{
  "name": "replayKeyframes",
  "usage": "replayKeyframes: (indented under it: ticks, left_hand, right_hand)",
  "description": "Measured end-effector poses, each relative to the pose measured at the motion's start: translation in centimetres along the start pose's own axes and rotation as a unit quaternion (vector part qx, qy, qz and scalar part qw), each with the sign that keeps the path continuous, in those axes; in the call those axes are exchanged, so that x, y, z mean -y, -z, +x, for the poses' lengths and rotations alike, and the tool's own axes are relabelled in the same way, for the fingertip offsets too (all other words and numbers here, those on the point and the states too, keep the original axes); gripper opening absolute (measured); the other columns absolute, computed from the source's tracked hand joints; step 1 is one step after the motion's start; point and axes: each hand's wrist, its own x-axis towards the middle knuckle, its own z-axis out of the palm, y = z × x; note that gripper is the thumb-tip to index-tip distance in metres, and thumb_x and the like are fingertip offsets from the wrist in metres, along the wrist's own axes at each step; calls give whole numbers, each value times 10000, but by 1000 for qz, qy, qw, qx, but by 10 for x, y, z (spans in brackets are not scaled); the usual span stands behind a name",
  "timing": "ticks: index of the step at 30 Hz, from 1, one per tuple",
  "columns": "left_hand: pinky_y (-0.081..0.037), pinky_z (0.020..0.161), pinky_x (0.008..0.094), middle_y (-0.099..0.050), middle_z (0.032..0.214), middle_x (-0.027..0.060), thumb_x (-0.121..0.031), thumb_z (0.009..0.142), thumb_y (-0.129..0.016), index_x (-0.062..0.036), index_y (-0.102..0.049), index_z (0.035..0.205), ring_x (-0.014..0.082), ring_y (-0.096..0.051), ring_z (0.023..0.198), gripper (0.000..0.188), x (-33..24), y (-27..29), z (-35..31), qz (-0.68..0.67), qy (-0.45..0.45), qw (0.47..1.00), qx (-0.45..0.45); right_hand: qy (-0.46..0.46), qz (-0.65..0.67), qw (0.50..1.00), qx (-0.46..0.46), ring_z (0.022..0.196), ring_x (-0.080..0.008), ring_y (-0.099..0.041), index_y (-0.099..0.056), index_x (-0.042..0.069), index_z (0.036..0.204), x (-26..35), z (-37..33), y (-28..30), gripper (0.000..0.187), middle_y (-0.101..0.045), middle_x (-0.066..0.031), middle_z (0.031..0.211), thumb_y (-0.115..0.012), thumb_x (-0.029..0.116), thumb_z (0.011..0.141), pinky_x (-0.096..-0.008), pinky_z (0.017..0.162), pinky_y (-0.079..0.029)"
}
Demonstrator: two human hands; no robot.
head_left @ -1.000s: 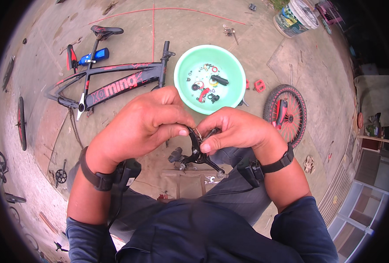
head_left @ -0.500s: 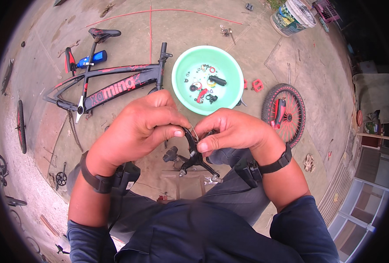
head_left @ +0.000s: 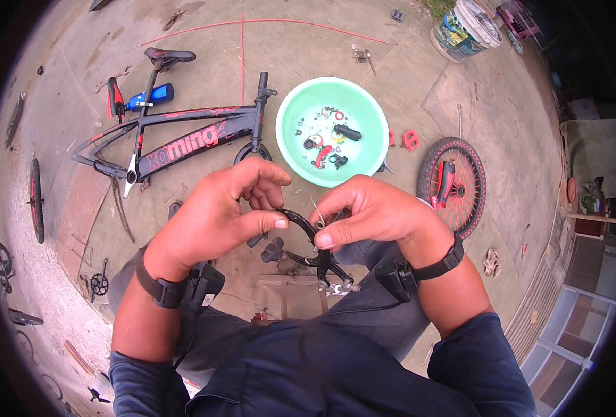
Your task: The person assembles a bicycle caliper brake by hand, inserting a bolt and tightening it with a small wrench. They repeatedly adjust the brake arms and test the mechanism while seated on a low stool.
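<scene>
Above my lap, both hands hold a black bicycle caliper brake [head_left: 324,260] with curved arms. My left hand [head_left: 211,212] pinches the upper end of one curved arm between thumb and fingers. Opposite it, my right hand [head_left: 377,212] is closed on the brake's other side, thumb pressed near the joint. A thin bent spring wire [head_left: 313,202] sticks up beside the right fingertips, its hooked end free between the two hands. The lower brake ends with metal fittings point down toward my lap. My right fingers hide part of the brake.
Beyond my hands stands a mint-green basin [head_left: 280,139] with loose bicycle parts in it. A black-and-red bicycle frame [head_left: 183,149] lies at left, with a blue bottle [head_left: 156,95]. At right lie a spoked wheel [head_left: 476,174] and red pedal [head_left: 411,140]; a bucket [head_left: 457,38] stands farther back.
The brake has turned and its lower end has swung right. My left fingers have left the spring wire and spread somewhat, while the left thumb remains at the arm's end.
</scene>
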Motion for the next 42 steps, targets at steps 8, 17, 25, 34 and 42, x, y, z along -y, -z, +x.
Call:
replayKeyframes:
  ticks: [8,17,25,34,42]
  left_hand:
    - [-512,762,328,-672,919,78,-136,896,-761,-5,-679,1059,178,-632,837,224,6,7,-7,40,97,992,69]
    - [-493,718,334,-637,886,93,-85,903,-727,-14,-702,1025,230,-623,806,143,4,4,-6,158,-63,985,2]
    - [-497,713,357,-627,887,97,14,876,-694,-60,-676,1229,245,-614,803,362,-2,-5,-6,178,-108,978,-20]
    - [-477,682,378,-613,857,113,43,860,-689,-57,-688,1180,282,-595,774,336,-4,-5,-4,203,-120,972,4]
    - [-480,684,389,-615,862,122,8,868,-682,-39,-687,1106,303,-609,782,242,-5,-4,-1,208,-128,970,0]
  right_hand:
    - [-13,27,999,-14,784,-67,-657,-734,-7,1037,3,-2,2,318,-701,-2,860,-789,277,907,-243,710,-543]
    - [-40,2,998,54,780,-75,-664,-732,-5,986,-3,4,4,288,-701,-10,838,-787,267,910,-239,707,-548]
    - [-79,5,995,63,750,-101,-699,-727,-6,971,5,1,1,298,-701,-14,815,-789,278,907,-244,675,-554]
    - [-75,13,996,56,747,-108,-703,-733,-15,1065,6,-1,0,339,-721,-43,850,-787,281,908,-248,670,-558]
    - [-51,0,997,51,742,-109,-700,-730,-24,1056,3,0,-1,343,-720,-53,841,-791,277,902,-250,660,-557]
